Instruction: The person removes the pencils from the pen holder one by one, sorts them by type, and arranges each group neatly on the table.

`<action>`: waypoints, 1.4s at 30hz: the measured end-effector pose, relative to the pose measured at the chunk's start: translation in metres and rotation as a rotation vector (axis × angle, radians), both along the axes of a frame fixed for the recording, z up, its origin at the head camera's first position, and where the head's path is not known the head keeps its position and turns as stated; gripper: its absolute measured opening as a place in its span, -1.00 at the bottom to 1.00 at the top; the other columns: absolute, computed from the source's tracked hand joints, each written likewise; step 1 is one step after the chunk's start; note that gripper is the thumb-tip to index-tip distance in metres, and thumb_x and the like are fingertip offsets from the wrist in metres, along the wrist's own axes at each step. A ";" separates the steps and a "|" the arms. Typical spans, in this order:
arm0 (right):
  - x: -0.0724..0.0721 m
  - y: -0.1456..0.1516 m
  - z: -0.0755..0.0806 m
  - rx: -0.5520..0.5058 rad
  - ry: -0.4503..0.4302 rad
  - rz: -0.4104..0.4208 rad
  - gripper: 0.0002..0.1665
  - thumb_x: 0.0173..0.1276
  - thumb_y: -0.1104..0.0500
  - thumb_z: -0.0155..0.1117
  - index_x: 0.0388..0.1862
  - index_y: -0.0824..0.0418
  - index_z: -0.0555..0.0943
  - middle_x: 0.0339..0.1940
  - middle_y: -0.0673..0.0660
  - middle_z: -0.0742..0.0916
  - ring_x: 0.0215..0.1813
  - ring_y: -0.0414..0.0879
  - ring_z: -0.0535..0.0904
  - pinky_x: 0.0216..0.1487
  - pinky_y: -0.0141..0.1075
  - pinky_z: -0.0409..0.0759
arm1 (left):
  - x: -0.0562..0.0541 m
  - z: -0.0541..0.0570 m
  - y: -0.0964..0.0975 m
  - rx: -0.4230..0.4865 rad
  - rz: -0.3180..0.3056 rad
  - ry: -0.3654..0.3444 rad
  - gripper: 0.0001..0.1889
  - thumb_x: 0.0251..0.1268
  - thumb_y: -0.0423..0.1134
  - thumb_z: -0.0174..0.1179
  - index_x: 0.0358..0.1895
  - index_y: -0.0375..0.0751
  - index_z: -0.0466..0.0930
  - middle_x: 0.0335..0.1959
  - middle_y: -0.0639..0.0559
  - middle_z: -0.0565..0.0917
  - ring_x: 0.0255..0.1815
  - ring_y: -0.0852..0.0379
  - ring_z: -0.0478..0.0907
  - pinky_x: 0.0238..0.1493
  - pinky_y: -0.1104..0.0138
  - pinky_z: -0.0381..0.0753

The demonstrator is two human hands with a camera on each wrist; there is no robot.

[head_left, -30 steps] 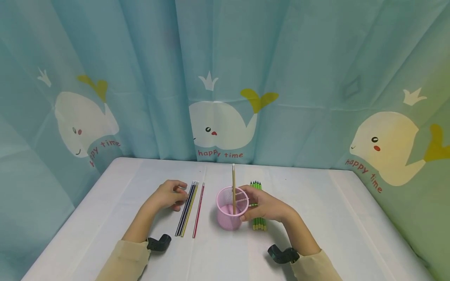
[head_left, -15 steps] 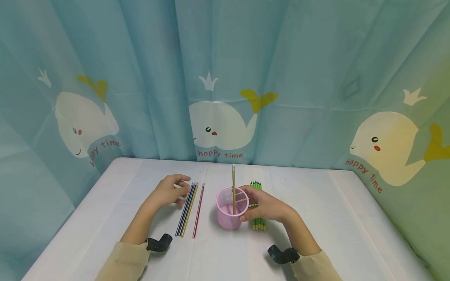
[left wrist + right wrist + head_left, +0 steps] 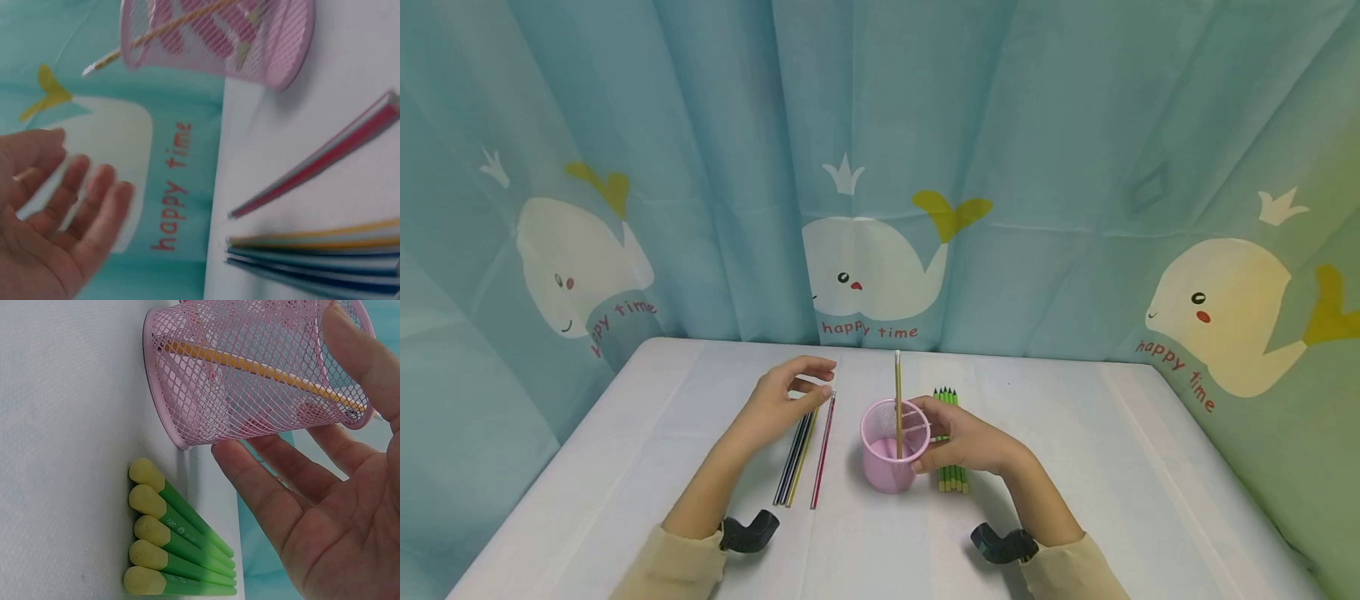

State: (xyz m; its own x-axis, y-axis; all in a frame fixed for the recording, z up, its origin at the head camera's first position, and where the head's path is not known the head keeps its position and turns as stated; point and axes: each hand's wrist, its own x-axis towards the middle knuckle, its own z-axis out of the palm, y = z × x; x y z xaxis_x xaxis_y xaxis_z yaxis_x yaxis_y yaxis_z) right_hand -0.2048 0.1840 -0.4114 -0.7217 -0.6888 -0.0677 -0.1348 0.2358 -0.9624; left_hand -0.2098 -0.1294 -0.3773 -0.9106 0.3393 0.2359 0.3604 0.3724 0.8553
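In the head view my right hand [image 3: 962, 442] holds the pink mesh pencil cup [image 3: 887, 477], thumb and fingers around its side. A single yellow pencil [image 3: 898, 379] leans inside the cup, its upper end above the rim. My left hand [image 3: 786, 408] hovers over the far ends of several dark pencils [image 3: 790, 467] and a yellow one beside them. Its fingers are loosely bent with nothing between them, as the left wrist view also shows. Just right of that group lies a red pencil [image 3: 823, 454], close to my left fingertips in the head view.
Several green pencils [image 3: 187, 534] with yellow ends lie in a row by the cup, partly behind my right hand in the head view. A white cloth covers the table [image 3: 1075, 467]. Behind it hangs a blue curtain [image 3: 1060, 167] with whale prints.
My left hand has moved right and away from me, from the left side of the dark pencils to above their far ends. The right hand and the cup have stayed in place.
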 end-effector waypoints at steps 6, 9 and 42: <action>0.000 0.000 0.000 0.000 -0.006 -0.004 -0.10 0.12 0.25 0.51 0.43 0.26 0.31 0.26 0.35 0.59 0.28 0.15 0.53 0.29 0.04 0.52 | 0.010 0.001 0.020 0.011 -0.080 0.130 -0.64 0.39 -0.23 0.26 0.21 -0.10 0.55 0.18 0.01 0.59 0.13 0.03 0.58 0.06 0.22 0.67; 0.000 0.000 0.000 -0.001 -0.001 -0.001 -0.09 0.13 0.24 0.51 0.44 0.28 0.30 0.27 0.35 0.58 0.28 0.16 0.53 0.30 0.06 0.51 | 0.012 -0.003 0.028 -0.005 -0.114 0.181 -0.64 0.38 -0.22 0.28 0.20 -0.07 0.57 0.21 0.07 0.55 0.20 0.05 0.53 0.09 0.15 0.67; 0.003 0.001 0.002 0.027 0.003 -0.025 -0.14 0.14 0.23 0.51 0.41 0.11 0.35 0.25 0.25 0.60 0.29 0.19 0.52 0.22 -0.10 0.57 | 0.032 -0.023 0.061 -0.317 -0.219 0.179 -0.43 0.56 0.05 -0.03 0.53 0.02 0.24 0.57 0.01 0.19 0.55 -0.18 0.15 0.40 -0.25 0.25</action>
